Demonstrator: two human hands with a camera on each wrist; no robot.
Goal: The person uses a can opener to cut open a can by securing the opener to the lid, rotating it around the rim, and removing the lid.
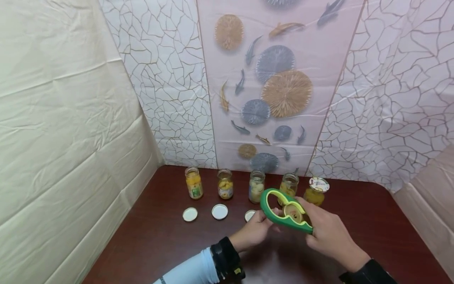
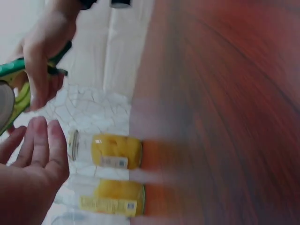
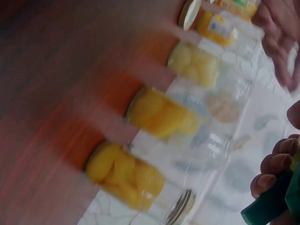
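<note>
My right hand (image 1: 328,232) grips a green jar opener (image 1: 267,209) with a yellow-green wavy inner edge. A gold lid (image 1: 293,213) sits inside the opener's loop; in the left wrist view this lid (image 2: 5,101) shows a pale grey face. My left hand (image 1: 252,232) is beside the opener, palm up with loosely bent fingers and nothing visibly held in the left wrist view. Behind the opener stands an uncapped jar of yellow fruit (image 1: 289,185). Right of it, a jar of yellow fruit (image 3: 124,176) has its lid (image 3: 182,206) on.
Uncapped jars stand in the same row to the left: a yellow one (image 1: 194,184), another yellow one (image 1: 225,185) and a pale one (image 1: 256,187). In front lie a cream lid (image 1: 190,214), a white lid (image 1: 220,212) and a partly hidden lid (image 1: 250,215) on the dark red table (image 1: 159,244).
</note>
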